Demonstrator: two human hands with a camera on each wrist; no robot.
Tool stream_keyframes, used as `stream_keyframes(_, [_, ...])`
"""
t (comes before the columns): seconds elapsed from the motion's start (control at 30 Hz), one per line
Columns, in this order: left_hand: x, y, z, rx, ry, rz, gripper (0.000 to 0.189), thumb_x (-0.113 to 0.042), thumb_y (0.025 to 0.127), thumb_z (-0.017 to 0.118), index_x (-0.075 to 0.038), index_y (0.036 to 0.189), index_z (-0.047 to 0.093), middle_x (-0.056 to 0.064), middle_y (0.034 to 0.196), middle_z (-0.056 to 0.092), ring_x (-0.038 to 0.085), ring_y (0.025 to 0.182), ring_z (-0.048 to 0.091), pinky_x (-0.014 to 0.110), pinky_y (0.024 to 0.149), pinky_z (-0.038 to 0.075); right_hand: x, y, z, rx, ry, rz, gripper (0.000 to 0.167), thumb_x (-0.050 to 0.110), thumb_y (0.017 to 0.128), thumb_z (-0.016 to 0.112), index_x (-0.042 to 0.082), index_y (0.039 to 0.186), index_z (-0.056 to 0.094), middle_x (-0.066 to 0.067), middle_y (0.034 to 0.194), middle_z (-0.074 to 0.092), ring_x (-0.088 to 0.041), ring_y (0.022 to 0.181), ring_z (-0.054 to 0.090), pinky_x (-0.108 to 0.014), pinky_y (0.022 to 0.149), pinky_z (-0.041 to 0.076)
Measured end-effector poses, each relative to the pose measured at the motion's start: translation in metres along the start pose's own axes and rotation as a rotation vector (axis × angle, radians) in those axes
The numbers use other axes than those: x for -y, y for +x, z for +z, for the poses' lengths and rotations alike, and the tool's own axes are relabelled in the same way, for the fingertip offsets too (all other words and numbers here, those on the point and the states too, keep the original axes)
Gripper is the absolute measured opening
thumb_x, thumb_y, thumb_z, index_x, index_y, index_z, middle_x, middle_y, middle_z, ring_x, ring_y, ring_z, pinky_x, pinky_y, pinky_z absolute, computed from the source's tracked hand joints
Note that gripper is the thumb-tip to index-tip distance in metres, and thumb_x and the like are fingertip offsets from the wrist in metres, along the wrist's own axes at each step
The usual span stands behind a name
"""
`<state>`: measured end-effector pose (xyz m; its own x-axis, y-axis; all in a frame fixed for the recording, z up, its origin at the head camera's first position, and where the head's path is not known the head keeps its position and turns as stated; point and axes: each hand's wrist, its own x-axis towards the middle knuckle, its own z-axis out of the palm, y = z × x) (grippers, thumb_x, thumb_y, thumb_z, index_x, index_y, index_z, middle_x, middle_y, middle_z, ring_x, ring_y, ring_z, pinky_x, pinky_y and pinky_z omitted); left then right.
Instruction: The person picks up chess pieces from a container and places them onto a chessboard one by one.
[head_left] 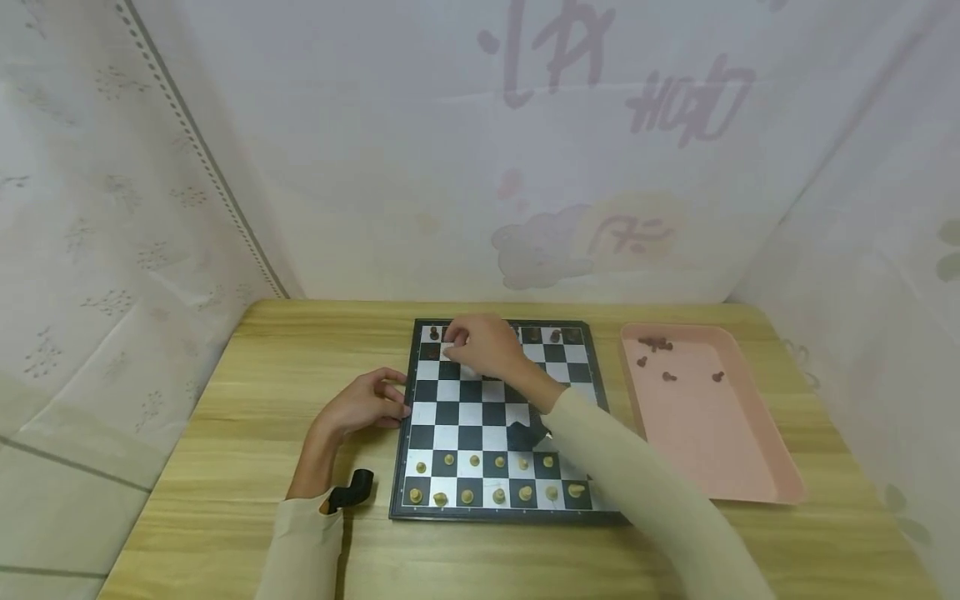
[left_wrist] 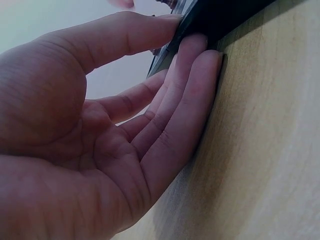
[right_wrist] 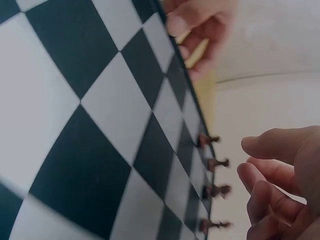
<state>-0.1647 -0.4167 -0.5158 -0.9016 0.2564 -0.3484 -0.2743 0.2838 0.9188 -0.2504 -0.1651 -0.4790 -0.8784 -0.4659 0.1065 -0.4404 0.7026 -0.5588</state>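
A black-and-white chessboard [head_left: 470,414] lies on the table. My left hand [head_left: 363,404] is at its left side; in the left wrist view the thumb [left_wrist: 135,35] touches the dark board edge [left_wrist: 210,20], and the loosely bent fingers reach the edge and tabletop. My right hand [head_left: 487,346] hovers over the board's far left part. In the right wrist view its thumb [right_wrist: 275,142] and fingers are apart with nothing between them, beside several brown chess pieces [right_wrist: 218,191]. Cream pieces [head_left: 498,495] stand in two rows along the near side; the right sleeve hides the near right corner.
A pink tray [head_left: 720,442] right of the board holds several brown chess pieces [head_left: 669,377]. A black curved object [head_left: 352,490] shows at the left sleeve's cuff. White printed curtains [head_left: 375,167] surround the wooden table [head_left: 262,375].
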Motion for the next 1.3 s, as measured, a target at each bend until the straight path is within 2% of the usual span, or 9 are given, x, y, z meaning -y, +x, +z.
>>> stream_keyframes(0.3, [0.001,-0.003,-0.002,0.001,0.0,0.009,0.057,0.004,0.096,0.074,0.012,0.148,0.05,0.02,0.107,0.067,0.025,0.09,0.072,0.043,0.084,0.065,-0.031,-0.04,-0.045,-0.099,0.114,0.078,0.013,0.025,0.098,0.081,0.015,0.107,0.082,0.004,0.092,0.075,-0.019,0.083,0.066,-0.039,0.073,0.052])
stream_keyframes(0.67, [0.004,-0.006,-0.003,0.008,-0.004,0.022,0.06,0.004,0.095,0.076,0.013,0.148,0.049,0.02,0.108,0.067,0.024,0.088,0.072,0.046,0.084,0.065,-0.099,-0.104,-0.088,-0.221,0.151,0.226,0.018,0.027,0.106,0.075,0.012,0.116,0.08,-0.009,0.109,0.077,-0.029,0.093,0.064,-0.044,0.078,0.053])
stream_keyframes(0.8, [0.004,-0.006,-0.003,0.011,-0.013,0.015,0.06,0.003,0.096,0.076,0.012,0.148,0.049,0.019,0.108,0.067,0.024,0.089,0.072,0.045,0.085,0.065,-0.125,-0.123,-0.102,-0.285,0.127,0.237,0.022,0.026,0.107,0.073,0.007,0.115,0.08,-0.013,0.111,0.078,-0.028,0.092,0.064,-0.04,0.076,0.053])
stream_keyframes(0.93, [0.003,-0.005,-0.002,0.011,-0.018,0.014,0.06,0.003,0.096,0.076,0.012,0.148,0.05,0.018,0.107,0.067,0.023,0.089,0.072,0.044,0.084,0.065,-0.149,-0.14,-0.115,-0.338,0.113,0.257,0.027,0.026,0.108,0.073,0.005,0.123,0.08,-0.015,0.118,0.078,-0.023,0.095,0.065,-0.029,0.077,0.052])
stream_keyframes(1.03, [0.004,-0.003,-0.002,0.012,-0.016,0.013,0.06,0.003,0.096,0.076,0.012,0.148,0.049,0.018,0.107,0.066,0.023,0.09,0.072,0.044,0.085,0.065,-0.169,-0.149,-0.123,-0.349,0.125,0.254,0.028,0.024,0.108,0.073,0.003,0.125,0.08,-0.015,0.113,0.08,-0.022,0.089,0.069,-0.023,0.071,0.053])
stream_keyframes(1.13, [0.004,-0.002,-0.002,0.007,-0.015,0.005,0.06,0.003,0.095,0.077,0.011,0.148,0.05,0.018,0.107,0.066,0.024,0.09,0.072,0.044,0.085,0.065,-0.187,-0.153,-0.127,-0.352,0.082,0.248,0.023,0.025,0.107,0.074,0.006,0.118,0.083,-0.012,0.103,0.082,-0.02,0.079,0.071,-0.023,0.061,0.054])
stream_keyframes(1.2, [0.003,-0.001,-0.001,0.004,-0.013,0.002,0.059,0.003,0.095,0.077,0.011,0.148,0.05,0.018,0.107,0.066,0.024,0.09,0.072,0.043,0.085,0.065,-0.197,-0.154,-0.129,-0.353,0.059,0.233,0.016,0.021,0.106,0.075,0.01,0.112,0.085,-0.008,0.105,0.082,-0.022,0.077,0.071,-0.024,0.057,0.054])
stream_keyframes(1.3, [0.003,-0.001,-0.001,0.002,-0.007,0.002,0.059,0.003,0.095,0.077,0.011,0.148,0.051,0.018,0.107,0.067,0.024,0.089,0.072,0.043,0.085,0.065,-0.207,-0.154,-0.129,-0.346,0.007,0.231,0.013,0.017,0.103,0.076,0.015,0.098,0.088,-0.003,0.119,0.081,-0.021,0.095,0.072,-0.022,0.06,0.052])
